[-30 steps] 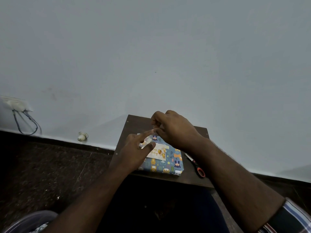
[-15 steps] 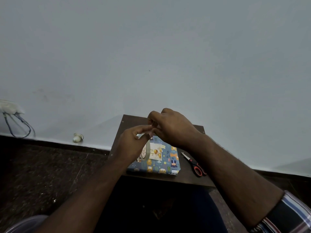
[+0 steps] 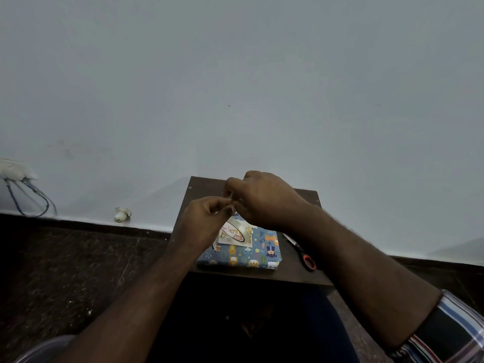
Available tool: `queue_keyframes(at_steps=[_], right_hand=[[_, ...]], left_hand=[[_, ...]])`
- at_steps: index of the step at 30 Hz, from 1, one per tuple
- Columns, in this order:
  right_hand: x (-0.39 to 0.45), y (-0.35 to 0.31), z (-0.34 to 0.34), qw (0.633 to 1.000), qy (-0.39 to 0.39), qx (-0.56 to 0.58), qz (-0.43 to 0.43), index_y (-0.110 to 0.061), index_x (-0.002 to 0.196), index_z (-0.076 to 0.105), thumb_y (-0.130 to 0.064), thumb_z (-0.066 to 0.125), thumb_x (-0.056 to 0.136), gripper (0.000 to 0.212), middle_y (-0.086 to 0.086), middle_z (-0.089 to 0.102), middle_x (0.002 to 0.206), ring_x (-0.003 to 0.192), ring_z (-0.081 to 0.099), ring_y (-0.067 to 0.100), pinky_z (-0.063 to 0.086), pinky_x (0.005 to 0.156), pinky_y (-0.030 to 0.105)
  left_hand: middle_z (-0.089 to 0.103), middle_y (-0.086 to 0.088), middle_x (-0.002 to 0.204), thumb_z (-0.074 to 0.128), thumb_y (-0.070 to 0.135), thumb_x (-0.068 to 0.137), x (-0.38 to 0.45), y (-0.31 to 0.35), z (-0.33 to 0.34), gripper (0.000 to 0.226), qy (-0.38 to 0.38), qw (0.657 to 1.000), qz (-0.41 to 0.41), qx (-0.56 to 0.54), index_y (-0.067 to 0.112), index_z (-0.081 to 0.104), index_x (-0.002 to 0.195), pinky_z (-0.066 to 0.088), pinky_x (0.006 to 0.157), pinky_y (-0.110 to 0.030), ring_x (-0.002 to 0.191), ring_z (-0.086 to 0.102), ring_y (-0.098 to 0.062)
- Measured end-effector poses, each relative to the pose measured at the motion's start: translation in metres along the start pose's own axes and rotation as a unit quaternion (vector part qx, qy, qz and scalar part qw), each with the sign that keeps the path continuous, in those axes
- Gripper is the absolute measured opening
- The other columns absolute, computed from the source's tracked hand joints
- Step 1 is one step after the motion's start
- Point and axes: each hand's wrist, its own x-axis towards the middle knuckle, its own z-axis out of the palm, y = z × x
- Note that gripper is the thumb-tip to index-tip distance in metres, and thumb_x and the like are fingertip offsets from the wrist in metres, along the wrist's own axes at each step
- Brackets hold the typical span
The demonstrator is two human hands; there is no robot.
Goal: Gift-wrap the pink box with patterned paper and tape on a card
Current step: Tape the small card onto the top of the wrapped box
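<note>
The wrapped box point(image 3: 243, 251), in blue animal-print paper with a pale card point(image 3: 237, 235) on top, lies on the small dark table point(image 3: 301, 273), scissors point(image 3: 305, 255) at its three o'clock. Above the card, the left hand point(image 3: 203, 222) holds a clear tape roll point(image 3: 239, 229), fingers curled. The right hand point(image 3: 264, 199), at the left's one o'clock, seems to pinch the tape's end, though that is blurred.

Blue patterned wrapped box point(image 3: 245, 254) lies flat, card point(image 3: 235, 235) atop
</note>
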Motion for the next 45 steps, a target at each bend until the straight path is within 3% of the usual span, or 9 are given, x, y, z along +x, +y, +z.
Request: queue_keyframes(at_steps=[2,10,17,20,22,26,36,40,45], right_hand=[[0.002,0.002,-0.002,1.000,0.002,-0.010,-0.006,-0.022,0.117,0.059,-0.025,0.052,0.097,0.022,0.000,0.072,0.090,0.088,0.060,0.022,0.046,0.068,0.033],[0.001,0.005,-0.007,0.999,-0.005,0.031,0.029,-0.022,0.121,0.061,-0.026,0.054,0.097,0.025,0.001,0.073,0.098,0.090,0.063,0.021,0.054,0.072,0.039],[-0.036,0.033,0.005,0.942,0.046,0.252,0.218,-0.025,0.124,0.067,-0.018,0.062,0.095,0.030,-0.016,0.070,0.106,0.085,0.062,-0.003,0.040,0.072,0.003],[-0.071,0.061,0.026,0.928,0.033,0.210,0.307,-0.028,0.090,0.068,-0.016,0.059,0.093,0.015,-0.018,0.062,0.077,0.072,0.058,0.000,0.042,0.066,0.021],[-0.098,0.078,0.049,0.915,-0.053,0.134,0.376,-0.026,0.067,0.050,-0.017,0.058,0.089,0.025,-0.011,0.053,0.065,0.067,0.053,0.015,0.036,0.057,0.028],[-0.142,0.092,0.090,0.875,-0.191,0.088,0.435,-0.024,0.073,0.054,-0.021,0.063,0.082,0.013,-0.002,0.061,0.077,0.081,0.061,0.024,0.039,0.057,0.025],[-0.154,0.094,0.111,0.887,-0.150,0.032,0.436,-0.019,0.093,0.053,-0.033,0.063,0.088,0.018,0.006,0.067,0.098,0.095,0.064,0.030,0.043,0.067,0.030],[-0.159,0.093,0.116,0.887,-0.156,0.024,0.433,-0.023,0.087,0.042,-0.040,0.062,0.089,0.026,0.009,0.070,0.099,0.094,0.065,0.032,0.044,0.067,0.032],[-0.156,0.093,0.111,0.874,-0.144,0.037,0.464,-0.020,0.089,0.049,-0.039,0.063,0.087,0.024,0.008,0.069,0.098,0.095,0.065,0.031,0.047,0.068,0.031]], left_hand=[[0.074,0.019,0.085,0.071,0.026,0.093,0.000,0.003,0.002,0.015,0.007,1.000,-0.001,0.001,0.039,0.078,0.095,0.052,0.075,-0.030,0.086,0.069,-0.002],[0.072,0.025,0.084,0.069,0.028,0.093,0.004,0.009,0.001,0.020,0.015,1.000,0.002,0.009,0.044,0.073,0.082,0.051,0.072,-0.027,0.082,0.067,0.003],[0.075,0.016,0.086,0.070,0.020,0.092,0.007,0.007,0.003,0.018,0.025,0.998,-0.020,-0.050,0.036,0.076,0.085,0.058,0.085,-0.037,0.084,0.073,-0.008],[0.075,0.021,0.092,0.071,0.020,0.092,0.004,0.006,0.004,0.018,0.012,0.998,-0.016,-0.056,0.037,0.076,0.088,0.055,0.083,-0.027,0.089,0.070,-0.001],[0.075,0.021,0.095,0.072,0.019,0.092,0.003,0.007,0.004,0.017,-0.003,0.997,-0.015,-0.069,0.034,0.077,0.091,0.053,0.081,-0.023,0.091,0.069,0.000],[0.075,0.018,0.096,0.073,0.015,0.091,0.003,0.007,0.004,0.018,-0.015,0.995,-0.026,-0.095,0.031,0.077,0.097,0.056,0.078,-0.022,0.090,0.070,-0.003],[0.072,0.014,0.104,0.077,0.003,0.084,0.001,-0.001,0.007,0.054,-0.011,0.996,-0.001,-0.091,0.055,0.070,0.097,0.058,0.086,-0.033,0.094,0.071,-0.004],[0.070,0.006,0.105,0.077,0.003,0.084,0.001,0.000,0.008,0.046,0.005,0.996,0.007,-0.087,0.045,0.069,0.103,0.056,0.083,-0.028,0.089,0.069,-0.001],[0.069,0.010,0.104,0.077,0.008,0.086,0.004,0.002,0.009,0.041,-0.001,0.997,0.029,-0.069,0.043,0.067,0.104,0.056,0.082,-0.028,0.091,0.068,-0.002]])
